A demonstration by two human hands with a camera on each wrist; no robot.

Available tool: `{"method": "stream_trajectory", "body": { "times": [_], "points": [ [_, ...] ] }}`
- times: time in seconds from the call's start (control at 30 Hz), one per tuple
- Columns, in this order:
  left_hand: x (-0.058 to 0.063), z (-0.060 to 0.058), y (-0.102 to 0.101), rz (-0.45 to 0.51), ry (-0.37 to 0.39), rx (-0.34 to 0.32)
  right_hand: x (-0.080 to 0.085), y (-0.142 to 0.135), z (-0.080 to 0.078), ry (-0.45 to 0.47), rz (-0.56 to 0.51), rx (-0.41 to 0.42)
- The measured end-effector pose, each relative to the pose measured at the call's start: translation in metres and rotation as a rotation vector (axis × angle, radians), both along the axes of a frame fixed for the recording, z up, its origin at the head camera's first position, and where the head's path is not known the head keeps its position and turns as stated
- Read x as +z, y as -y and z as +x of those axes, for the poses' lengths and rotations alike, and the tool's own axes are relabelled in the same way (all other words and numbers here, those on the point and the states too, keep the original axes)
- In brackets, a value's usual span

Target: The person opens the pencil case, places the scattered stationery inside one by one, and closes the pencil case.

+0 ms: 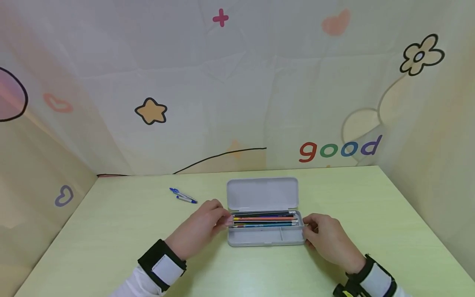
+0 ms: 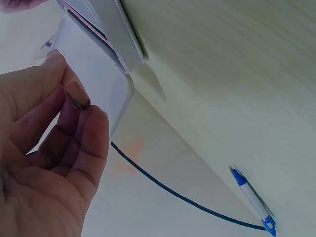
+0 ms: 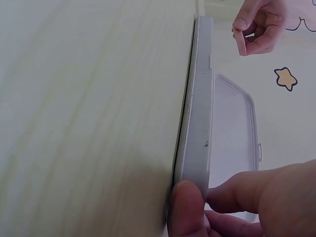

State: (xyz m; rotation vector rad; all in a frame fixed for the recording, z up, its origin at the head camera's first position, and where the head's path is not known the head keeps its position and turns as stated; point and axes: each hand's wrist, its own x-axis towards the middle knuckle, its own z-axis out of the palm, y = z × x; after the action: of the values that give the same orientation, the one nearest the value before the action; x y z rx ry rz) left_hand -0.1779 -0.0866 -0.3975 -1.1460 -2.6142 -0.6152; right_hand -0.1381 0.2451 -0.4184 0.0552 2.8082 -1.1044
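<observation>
A grey pencil case (image 1: 256, 237) lies open on the table, its lid (image 1: 262, 194) tipped back toward the wall. Several pencils (image 1: 264, 219) lie side by side in its rear compartment. Between the thumb and fingers of my left hand (image 1: 202, 225) is a small pink eraser (image 3: 240, 43), held up by the case's left end. In the left wrist view the eraser (image 2: 78, 94) shows a dark edge. My right hand (image 1: 326, 237) grips the right end of the case, thumb and fingers on its side wall (image 3: 197, 143).
Two blue-and-white pens (image 1: 183, 195) lie on the table (image 1: 126, 231) behind my left hand, to the left of the case. A printed cloth backdrop (image 1: 237, 82) stands behind the table and along both sides.
</observation>
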Motion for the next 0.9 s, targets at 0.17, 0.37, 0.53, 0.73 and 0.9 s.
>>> {"method": "stream_trajectory", "body": {
  "times": [0.17, 0.37, 0.53, 0.73, 0.9],
  "points": [
    [-0.001, 0.003, -0.008, -0.005, 0.003, -0.014, 0.001, -0.001, 0.000, 0.002, -0.004, 0.007],
    [0.001, 0.003, -0.019, -0.030, -0.017, -0.031, 0.001, -0.002, 0.000, 0.020, -0.015, 0.004],
    [0.005, 0.004, -0.030, -0.042, -0.021, -0.046, 0.001, -0.003, 0.000, 0.017, -0.019, 0.004],
    [0.006, 0.001, -0.045, -0.043, -0.010, -0.073, 0.001, -0.003, -0.001, -0.001, -0.025, 0.009],
    [0.004, 0.000, -0.056, -0.056, -0.019, -0.095, 0.001, -0.002, -0.001, 0.009, -0.027, 0.003]
  ]
}}
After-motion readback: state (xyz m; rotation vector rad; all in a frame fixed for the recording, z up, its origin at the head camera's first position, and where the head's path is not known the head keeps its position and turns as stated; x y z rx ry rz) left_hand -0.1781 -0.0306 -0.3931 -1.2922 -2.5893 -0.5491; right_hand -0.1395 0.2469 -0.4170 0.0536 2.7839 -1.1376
